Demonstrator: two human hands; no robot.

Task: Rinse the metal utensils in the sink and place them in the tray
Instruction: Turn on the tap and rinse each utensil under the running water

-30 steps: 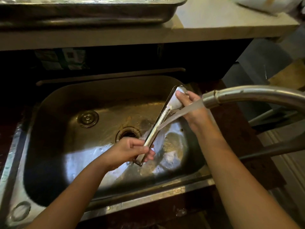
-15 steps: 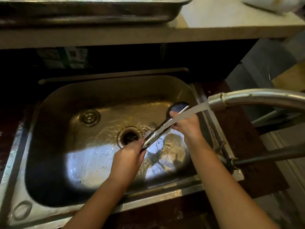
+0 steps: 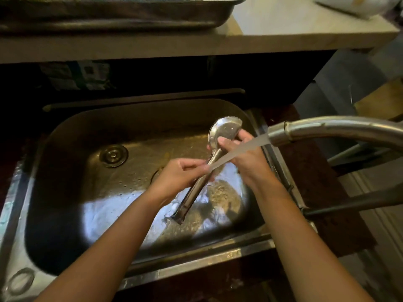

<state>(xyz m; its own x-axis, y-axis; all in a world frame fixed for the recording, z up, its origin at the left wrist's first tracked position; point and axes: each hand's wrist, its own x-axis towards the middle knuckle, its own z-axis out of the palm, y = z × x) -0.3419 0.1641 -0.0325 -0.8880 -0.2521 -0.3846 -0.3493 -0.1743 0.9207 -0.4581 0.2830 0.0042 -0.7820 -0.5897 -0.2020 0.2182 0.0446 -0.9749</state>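
Wet steel ladle [image 3: 214, 158] over the sink [image 3: 72, 192], bowl toward 1 o'clock under the tap [image 3: 327, 129]: left hand [image 3: 176, 177] pinches mid-handle, right hand [image 3: 242, 155] closed at the neck; likely rigid, light, slick, best held by its handle.

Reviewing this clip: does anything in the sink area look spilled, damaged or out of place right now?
Nothing stands out. Both hands, left hand and right hand, hold the metal utensil under the faucet stream over the sink. The tray sits level on the counter behind.
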